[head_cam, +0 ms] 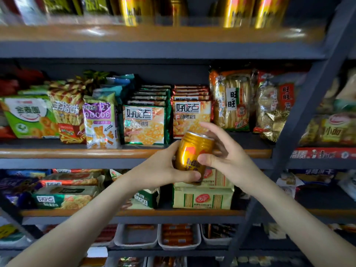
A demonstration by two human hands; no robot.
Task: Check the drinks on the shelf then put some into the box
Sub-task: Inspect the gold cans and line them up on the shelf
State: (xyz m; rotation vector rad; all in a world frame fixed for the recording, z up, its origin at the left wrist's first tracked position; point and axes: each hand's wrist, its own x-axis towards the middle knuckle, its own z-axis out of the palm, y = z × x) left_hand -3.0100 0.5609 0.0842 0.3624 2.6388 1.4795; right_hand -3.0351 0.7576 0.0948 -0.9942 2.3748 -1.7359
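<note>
In the head view, the gold can (194, 153) is in the air in front of the shelves, tilted a little with its top leaning to the right. It is the thing of the task, and it is held by both hands.

The left hand (163, 168) comes from the left of the can. Its grip is closed around the lower part, with the thumb across the front near the bottom. The right hand (227, 153) comes from the right of the can. Its thumb presses on the label and its fingers curve behind the top rim, so this grip also holds the can, but more lightly.

Behind the can is the middle shelf (77, 153) with the snack packets (144, 124). High above the can, on the top shelf, stand more gold cans (237, 10), blurred. Below the can lies a yellow cracker pack (202, 197). The box is not in view.

I judge this is the checking step: the can is probably being turned to read it. The metal is smooth, so it could slip during turning if one grip loosens before the other is firm. It could also knock the front packets, because they are close behind it.
</note>
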